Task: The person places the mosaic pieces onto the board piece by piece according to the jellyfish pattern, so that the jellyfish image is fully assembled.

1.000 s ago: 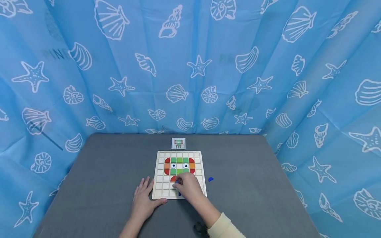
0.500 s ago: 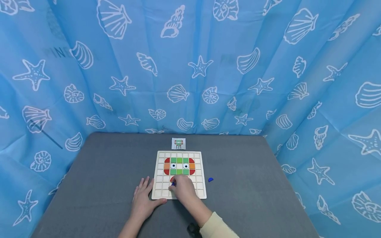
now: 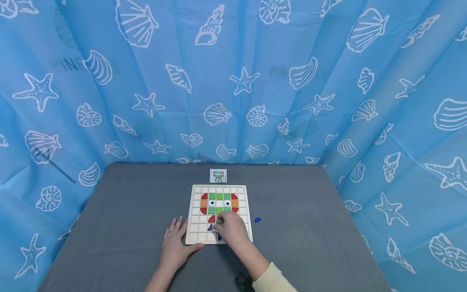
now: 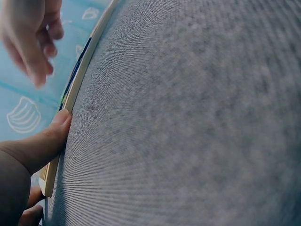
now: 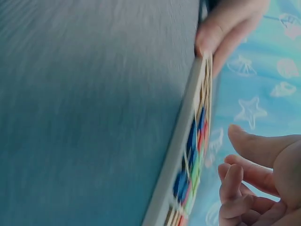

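Observation:
A wooden grid board [image 3: 193,237] lies on the grey table and carries a picture made of red, orange and green tiles with two eye tiles. My left hand [image 3: 174,243] lies flat on the table, and its thumb [image 4: 57,129] touches the board's near left edge [image 4: 77,92]. My right hand [image 3: 223,225] hovers over the board's lower rows, its fingers [image 5: 235,186] loosely curled with nothing visible in them. A blue piece [image 3: 209,228] lies on the board just left of that hand, and another blue piece [image 3: 219,237] peeks out beneath it.
A loose blue piece [image 3: 258,220] sits on the table right of the board. A small pattern card [image 3: 218,175] lies behind the board. The blue curtain with a shell print [image 3: 233,81] closes in the table on the back and both sides.
My right hand carried a blue piece left across the lower rows, left it on the board, and drew back slightly to the right. The left hand has stayed put.

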The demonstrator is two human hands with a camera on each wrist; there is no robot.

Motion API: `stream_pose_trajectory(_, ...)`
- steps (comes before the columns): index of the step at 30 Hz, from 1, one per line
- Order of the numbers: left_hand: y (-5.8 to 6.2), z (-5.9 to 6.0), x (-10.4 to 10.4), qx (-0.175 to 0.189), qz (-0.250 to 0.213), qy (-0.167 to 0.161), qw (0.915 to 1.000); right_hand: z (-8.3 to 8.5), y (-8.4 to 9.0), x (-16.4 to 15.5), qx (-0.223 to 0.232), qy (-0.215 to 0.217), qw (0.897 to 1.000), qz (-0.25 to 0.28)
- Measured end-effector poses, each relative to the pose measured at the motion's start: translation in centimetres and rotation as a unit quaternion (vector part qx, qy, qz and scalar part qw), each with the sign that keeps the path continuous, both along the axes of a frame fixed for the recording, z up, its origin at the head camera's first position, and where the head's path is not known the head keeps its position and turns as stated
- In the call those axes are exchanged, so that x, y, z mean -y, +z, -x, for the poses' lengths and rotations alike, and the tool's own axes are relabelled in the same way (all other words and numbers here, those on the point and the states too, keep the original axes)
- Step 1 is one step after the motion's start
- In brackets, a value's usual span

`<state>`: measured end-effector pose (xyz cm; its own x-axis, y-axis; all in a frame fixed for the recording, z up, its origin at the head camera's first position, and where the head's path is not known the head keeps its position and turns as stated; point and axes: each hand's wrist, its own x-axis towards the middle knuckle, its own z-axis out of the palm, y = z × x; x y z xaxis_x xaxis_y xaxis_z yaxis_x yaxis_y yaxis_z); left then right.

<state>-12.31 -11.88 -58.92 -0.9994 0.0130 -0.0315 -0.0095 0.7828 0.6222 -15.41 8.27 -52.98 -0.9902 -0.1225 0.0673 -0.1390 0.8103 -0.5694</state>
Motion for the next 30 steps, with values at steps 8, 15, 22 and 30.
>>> stream_pose_trajectory(8, 0.1, 0.0, 0.0, 0.007, 0.000, 0.003, 1.0000, -0.3, 0.5, -4.7, -0.022, -0.070, 0.997, -0.017)
stream_pose_trajectory(15, 0.0, -0.1, -0.1, 0.003, -0.002, 0.003, 1.0000, -0.2, -0.5, -8.8, -0.038, -0.102, 0.992, -0.066)
stream_pose_trajectory(22, 0.1, -0.2, -0.2, -0.003, -0.007, 0.009, 0.9999, 0.3, -1.2, -10.9, -0.025, -0.078, 0.992, -0.095)
stream_pose_trajectory(30, 0.2, -0.1, -0.1, 0.015, 0.003, 0.005, 0.9999, 0.7, -1.8, -11.7, -0.011, -0.056, 0.993, -0.105)
